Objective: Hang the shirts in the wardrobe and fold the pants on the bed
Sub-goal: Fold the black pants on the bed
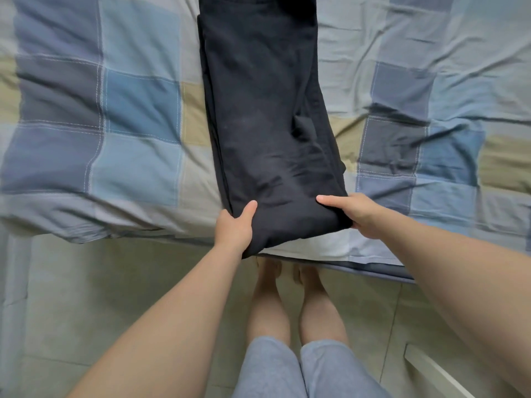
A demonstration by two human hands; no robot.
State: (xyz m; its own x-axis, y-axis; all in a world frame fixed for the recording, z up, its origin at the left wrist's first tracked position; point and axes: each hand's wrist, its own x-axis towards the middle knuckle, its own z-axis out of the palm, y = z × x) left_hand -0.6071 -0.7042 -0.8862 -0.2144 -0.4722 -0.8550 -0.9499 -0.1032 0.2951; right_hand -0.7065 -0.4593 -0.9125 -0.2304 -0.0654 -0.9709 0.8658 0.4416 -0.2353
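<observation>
Both hands, left hand (234, 228) and right hand (357, 215), grip dark pants (267, 124) on bed (115, 110).

Pants (267, 116): dark, near-black fabric, legs stacked into 1 long narrow strip. Runs from top centre of frame down to centre, flat on the checked bed (138, 110). Near end sits at the bed's edge, slightly bunched, its 2 corners gripped by left hand (234, 228) and right hand (359, 214). Soft creases at lower right.

one pair of black pants (267, 116), one bed (115, 124), two hands (234, 229).
</observation>
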